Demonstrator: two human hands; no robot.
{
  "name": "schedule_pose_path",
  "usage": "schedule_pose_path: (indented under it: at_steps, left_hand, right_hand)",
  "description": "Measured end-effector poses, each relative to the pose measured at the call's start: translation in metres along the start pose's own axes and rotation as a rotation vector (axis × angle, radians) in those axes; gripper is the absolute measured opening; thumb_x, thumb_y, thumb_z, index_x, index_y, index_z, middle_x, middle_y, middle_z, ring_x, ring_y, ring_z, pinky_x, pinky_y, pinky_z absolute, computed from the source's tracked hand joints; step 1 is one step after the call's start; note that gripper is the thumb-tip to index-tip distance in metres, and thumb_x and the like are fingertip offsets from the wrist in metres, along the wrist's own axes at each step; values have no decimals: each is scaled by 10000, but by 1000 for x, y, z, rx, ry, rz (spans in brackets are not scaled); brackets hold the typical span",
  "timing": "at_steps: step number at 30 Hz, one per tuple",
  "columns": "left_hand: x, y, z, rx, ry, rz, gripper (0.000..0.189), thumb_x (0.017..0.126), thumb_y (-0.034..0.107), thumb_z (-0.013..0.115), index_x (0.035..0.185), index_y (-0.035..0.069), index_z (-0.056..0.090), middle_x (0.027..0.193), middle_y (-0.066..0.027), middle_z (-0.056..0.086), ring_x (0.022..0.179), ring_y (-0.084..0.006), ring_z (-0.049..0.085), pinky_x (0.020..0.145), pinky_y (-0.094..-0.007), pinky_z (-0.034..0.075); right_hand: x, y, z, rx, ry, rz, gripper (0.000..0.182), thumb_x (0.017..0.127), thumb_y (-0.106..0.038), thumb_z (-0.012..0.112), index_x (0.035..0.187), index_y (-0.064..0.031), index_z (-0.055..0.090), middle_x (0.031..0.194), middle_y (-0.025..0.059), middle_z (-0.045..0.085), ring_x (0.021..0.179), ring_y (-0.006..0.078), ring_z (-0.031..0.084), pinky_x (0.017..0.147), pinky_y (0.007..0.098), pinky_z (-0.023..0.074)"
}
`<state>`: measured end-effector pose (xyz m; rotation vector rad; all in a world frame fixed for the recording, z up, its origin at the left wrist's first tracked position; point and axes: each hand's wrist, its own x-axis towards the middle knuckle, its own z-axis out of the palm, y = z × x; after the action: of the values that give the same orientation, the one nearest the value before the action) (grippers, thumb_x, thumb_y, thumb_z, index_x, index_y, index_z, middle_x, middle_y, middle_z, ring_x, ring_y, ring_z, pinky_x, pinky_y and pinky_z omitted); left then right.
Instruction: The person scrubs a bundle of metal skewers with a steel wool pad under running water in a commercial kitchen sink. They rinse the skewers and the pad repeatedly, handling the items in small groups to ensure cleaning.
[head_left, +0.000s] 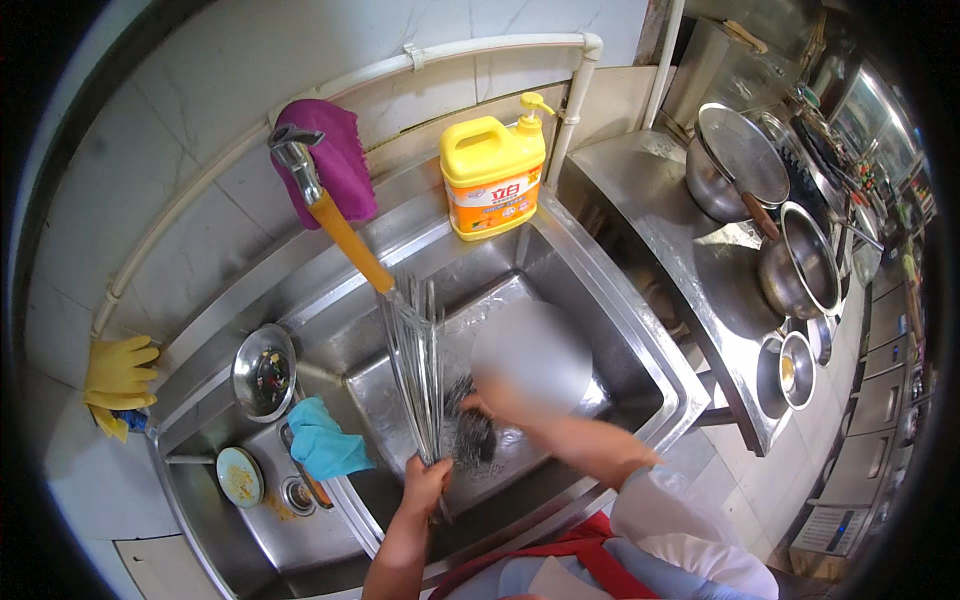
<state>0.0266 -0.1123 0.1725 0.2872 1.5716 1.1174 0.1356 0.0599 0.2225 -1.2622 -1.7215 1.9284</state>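
Note:
My left hand (427, 480) grips the near end of a bundle of long, thin metal rods (420, 360), possibly skewers, slanting over the right sink basin (517, 457). Its far end lies just below the faucet's yellow sleeve (349, 240), where water appears to run onto it. My right hand (480, 401) is over the basin to the right, largely hidden by a pale blurred disc; only some fingers show. Beside those fingers is a dark, bristly-looking patch (474, 439) on the basin floor; I cannot tell whether my right hand holds it.
A yellow detergent jug (491, 180) stands on the back rim; a purple cloth (330, 165) hangs behind the faucet. A turquoise cloth (326, 442) drapes over the divider. Left are a metal bowl (244, 379) with scraps, a dirty plate (240, 476) and yellow gloves (120, 375). Pots (799, 277) crowd the right counter.

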Motion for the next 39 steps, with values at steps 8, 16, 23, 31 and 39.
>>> schedule_pose_path:
  at_steps: [8, 16, 23, 31, 39]
  left_hand:
    - [-54, 3, -37, -12, 6, -62, 89, 703, -13, 517, 646, 17, 455, 486, -31, 417, 373, -109, 382, 344, -237, 288]
    - [-21, -5, -11, -170, -8, 39, 82, 723, 41, 547, 773, 31, 482, 508, -13, 430, 423, -97, 423, 388, -226, 332]
    - [17, -4, -12, 216, -35, 224, 160, 724, -5, 531, 865, 7, 456, 654, -28, 483, 503, -114, 467, 482, -252, 418]
    - [35, -19, -14, 81, -62, 156, 145, 709, 78, 596, 817, 41, 506, 604, 18, 478, 485, -65, 445, 448, -212, 373]
    - [45, -27, -9, 235, 83, 262, 185, 674, 88, 623, 794, 40, 491, 593, 13, 482, 475, -54, 434, 440, -204, 354]
  right_hand:
    - [73, 29, -129, 281, 478, -17, 218, 556, 26, 632, 767, 45, 577, 680, 90, 594, 618, 186, 571, 561, 315, 462]
    - [32, 51, 6, -4, -437, -80, 832, 667, -361, 652, 1257, 5, 194, 1188, 190, 392, 1073, 269, 408, 848, 313, 364]
    - [61, 17, 56, 834, -445, 185, 298, 794, -49, 438, 1089, -30, 398, 1044, 171, 504, 926, 271, 526, 826, 372, 406]
    - [47, 24, 43, 794, -560, -50, 336, 789, 30, 407, 1119, -37, 414, 927, 122, 561, 871, 226, 554, 779, 326, 434]
    - [39, 30, 43, 687, -428, -168, 271, 779, 35, 435, 1046, -14, 422, 880, 108, 563, 849, 193, 555, 768, 308, 438]
